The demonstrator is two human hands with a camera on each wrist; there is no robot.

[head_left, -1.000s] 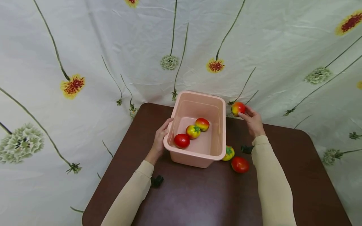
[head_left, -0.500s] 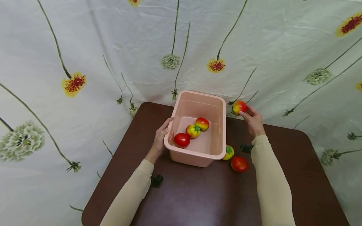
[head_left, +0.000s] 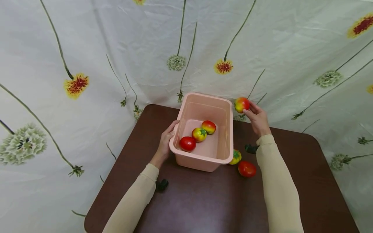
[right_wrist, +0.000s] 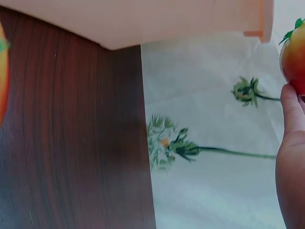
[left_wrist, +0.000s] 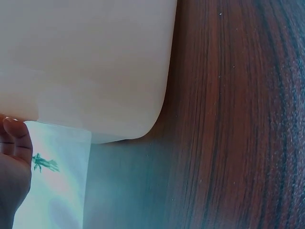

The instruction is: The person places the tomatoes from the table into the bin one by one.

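A pink plastic bin (head_left: 196,164) stands on the table, and my left hand (head_left: 165,142) grips its left rim. In the left wrist view the fingers (left_wrist: 16,129) touch the bin's wall (left_wrist: 95,71). My right hand (head_left: 259,121) holds a red and yellow tomato (head_left: 242,105) in its fingertips, raised just beyond the bin's right back corner. In the right wrist view that tomato (right_wrist: 295,59) shows green leaves. Lying in a slanting row on the bin floor are a red tomato (head_left: 187,144), a yellow-red tomato (head_left: 199,135) and a red-yellow tomato (head_left: 208,127).
Right of the bin, a yellow tomato with green leaves (head_left: 236,157) sits against its side, partly hidden. A red tomato (head_left: 247,169) lies close by. The dark wooden table (head_left: 186,200) ends at a flower-printed cloth (head_left: 140,38) behind.
My right hand has carried its tomato slightly left and up, nearer the bin's back right corner. The left hand and the bin stay in place.
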